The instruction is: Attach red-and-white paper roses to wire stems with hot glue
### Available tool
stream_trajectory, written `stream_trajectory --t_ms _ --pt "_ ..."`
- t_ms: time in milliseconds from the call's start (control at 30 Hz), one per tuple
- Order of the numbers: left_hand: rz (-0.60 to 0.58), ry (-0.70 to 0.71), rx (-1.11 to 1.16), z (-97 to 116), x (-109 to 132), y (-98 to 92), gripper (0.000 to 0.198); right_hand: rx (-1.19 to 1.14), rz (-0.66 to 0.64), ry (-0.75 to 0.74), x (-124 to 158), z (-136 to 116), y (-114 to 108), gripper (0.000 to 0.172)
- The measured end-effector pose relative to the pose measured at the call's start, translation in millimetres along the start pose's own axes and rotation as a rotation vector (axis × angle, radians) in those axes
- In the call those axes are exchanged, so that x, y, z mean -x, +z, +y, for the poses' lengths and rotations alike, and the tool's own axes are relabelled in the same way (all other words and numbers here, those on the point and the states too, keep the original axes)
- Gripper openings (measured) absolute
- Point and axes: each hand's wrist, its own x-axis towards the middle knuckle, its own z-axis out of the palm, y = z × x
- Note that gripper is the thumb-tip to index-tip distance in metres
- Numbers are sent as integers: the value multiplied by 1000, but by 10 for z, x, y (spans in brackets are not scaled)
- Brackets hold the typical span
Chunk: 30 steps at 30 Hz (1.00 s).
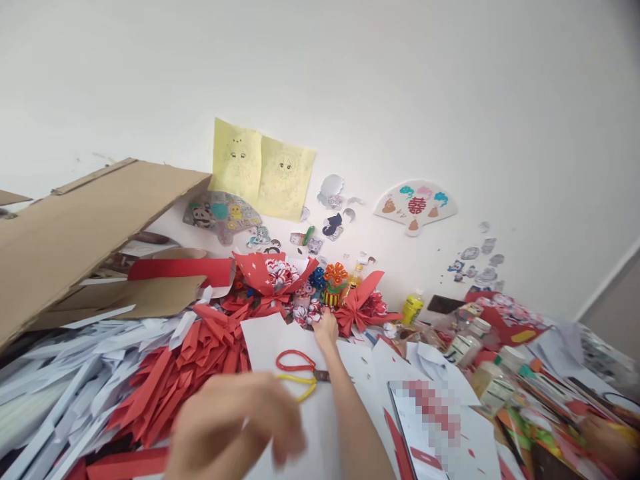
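Observation:
My right hand [327, 331] reaches far across the table. Its bent fingers close on a small red-and-white paper flower [315, 309], and the fingertips are partly hidden. Close to the camera, my left hand [235, 423] hangs above the table, curled and smeared by motion; whether anything is in it I cannot make out. Between the two hands lie scissors [300, 378] with one red and one yellow handle loop, on white paper [267, 337]. Red-wrapped paper bouquets [277, 280] and an orange flower in a striped pot [333, 283] stand just behind my right hand.
Folded white strips [75, 373] and red strips [185, 367] pile up at the left beneath a cardboard sheet [110, 220]. A phone [417, 427] lies right of my forearm. Bottles [493, 383] and pens crowd the right, where a blurred hand [610, 443] shows at the edge.

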Motion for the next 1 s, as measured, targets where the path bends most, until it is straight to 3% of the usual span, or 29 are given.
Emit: stream_trajectory --t_ms 33,100,267,400,533,667,733,800,833,900,1000 --pt "49 97 289 14 -94 74 42 -20 9 7 8 9 -12 36" --pt "63 -4 510 -52 -388 262 30 -74 10 25 18 32 -20 46" --pt "-36 -264 183 -647 -1194 891 30 -323 -15 70 37 123 43 69" --pt "-26 -422 3 -1086 -1511 1340 22 -554 -13 46 60 197 28 83" --pt "-117 -441 -114 -1326 -1731 1593 26 -677 9 44 57 302 8 83" --pt "-174 -474 -279 -1512 -1909 1741 31 -726 65 104 37 372 139 81" --pt "-217 -481 -366 -1579 -1940 1830 32 -744 109 131 31 351 103 69" --pt "-269 -470 -443 -1613 -1932 1930 33 -765 155 131 28 306 -202 46" --pt "-293 -461 -477 -1620 -1918 1978 33 -777 182 114 26 288 -492 35" --pt "-329 -449 -537 -1625 -1887 2060 34 -805 273 66 16 287 -1333 35" --pt "-360 -446 -598 -1638 -1854 2134 34 -851 447 -13 -58 417 -2903 37"
